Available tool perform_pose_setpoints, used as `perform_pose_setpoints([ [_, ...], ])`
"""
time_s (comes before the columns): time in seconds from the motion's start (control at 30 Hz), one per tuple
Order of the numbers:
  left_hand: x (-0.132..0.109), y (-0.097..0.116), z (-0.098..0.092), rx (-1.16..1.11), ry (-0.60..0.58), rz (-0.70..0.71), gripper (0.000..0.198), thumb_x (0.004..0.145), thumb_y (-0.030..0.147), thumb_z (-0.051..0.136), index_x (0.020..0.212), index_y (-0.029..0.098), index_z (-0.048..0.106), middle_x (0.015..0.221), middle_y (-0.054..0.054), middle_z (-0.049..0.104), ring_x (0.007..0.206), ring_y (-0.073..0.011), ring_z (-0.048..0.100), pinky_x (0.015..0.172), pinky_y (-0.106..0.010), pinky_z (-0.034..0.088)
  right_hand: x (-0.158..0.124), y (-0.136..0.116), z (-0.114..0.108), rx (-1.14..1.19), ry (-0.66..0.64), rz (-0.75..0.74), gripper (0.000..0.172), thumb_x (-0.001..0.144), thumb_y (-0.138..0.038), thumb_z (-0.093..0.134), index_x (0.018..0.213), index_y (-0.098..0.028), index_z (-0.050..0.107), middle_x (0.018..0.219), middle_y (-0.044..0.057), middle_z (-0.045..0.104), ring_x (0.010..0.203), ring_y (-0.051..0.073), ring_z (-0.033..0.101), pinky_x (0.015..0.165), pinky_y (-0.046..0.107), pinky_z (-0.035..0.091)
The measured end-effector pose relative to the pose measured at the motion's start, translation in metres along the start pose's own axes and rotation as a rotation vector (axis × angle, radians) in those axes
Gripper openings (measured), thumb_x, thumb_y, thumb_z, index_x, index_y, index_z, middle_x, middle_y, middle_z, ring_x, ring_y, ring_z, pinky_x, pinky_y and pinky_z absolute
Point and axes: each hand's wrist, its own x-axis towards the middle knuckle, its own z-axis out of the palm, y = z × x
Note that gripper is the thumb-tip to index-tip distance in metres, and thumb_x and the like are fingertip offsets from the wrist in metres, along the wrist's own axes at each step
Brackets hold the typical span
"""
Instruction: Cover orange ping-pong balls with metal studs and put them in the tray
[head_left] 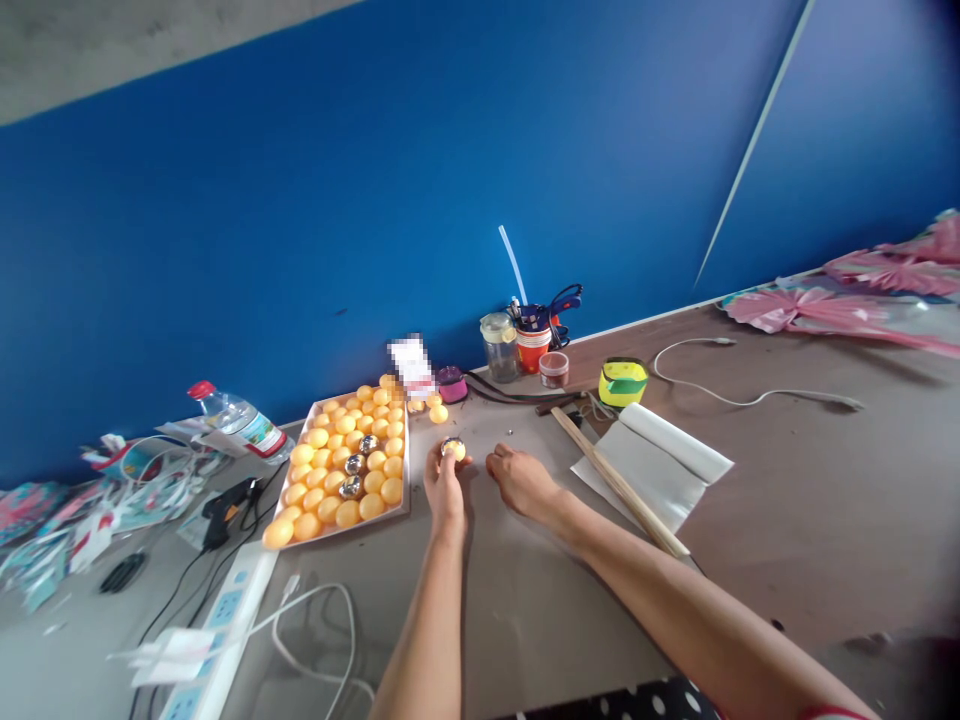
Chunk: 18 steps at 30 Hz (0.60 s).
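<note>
In my left hand [445, 490] is an orange ball [454, 449], like a ping-pong ball, partly covered with shiny silver foil. The fingers close around it just above the table. My right hand [521, 478] is beside it to the right, apart from the ball, with its fingers curled down near the table surface; whether they hold anything is hidden. Left of my hands, a shallow white box [406, 480] holds rows of orange balls [347, 514]. Silver balls [350, 487] lie among them. To the right, a silver foil sheet [651, 465] lies partly rolled.
A wooden stick [619, 485] crosses the foil's left edge. Behind stand a clear jar [500, 350], an orange cup [533, 350] of tools and a yellow tape roll [622, 383]. On the left are a bottle [244, 425], a glue gun [225, 512] and a power strip [225, 630] with cables.
</note>
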Motion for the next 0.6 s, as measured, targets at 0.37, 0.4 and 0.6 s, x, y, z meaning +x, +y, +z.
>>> perform_pose_setpoints([
  [0.37,-0.0032,0.0040,0.0006,-0.018,-0.025,-0.048,0.037,0.068,0.039,0.060,0.098,0.018,0.057,0.079,-0.001,0.063,0.061,-0.0119,0.061,0.057,-0.023,0.046,-0.0007,-0.0017,0.0021,0.014,0.039,0.056,0.020,0.077,-0.007,0.041,0.088,-0.015,0.056,0.093,0.010,0.059,0.072,0.017,0.061,0.058,0.025,0.038],
  [0.4,-0.0033,0.0040,0.0007,-0.019,-0.024,-0.046,0.037,0.068,0.039,0.060,0.098,0.018,0.057,0.079,-0.001,0.063,0.061,-0.0117,0.061,0.057,-0.023,0.046,-0.0006,-0.0016,0.0027,0.016,0.041,0.058,0.020,0.078,-0.007,0.040,0.088,-0.015,0.056,0.093,0.010,0.059,0.072,0.017,0.061,0.058,0.025,0.037],
  [0.6,-0.0019,0.0024,0.0003,-0.003,-0.011,-0.039,0.035,0.069,0.038,0.059,0.098,0.018,0.058,0.080,-0.001,0.063,0.062,-0.0124,0.061,0.057,-0.024,0.047,0.0013,0.0037,0.0088,0.101,0.117,0.071,0.017,0.081,-0.011,0.041,0.087,-0.017,0.056,0.093,0.008,0.059,0.071,0.014,0.059,0.059,0.022,0.036],
])
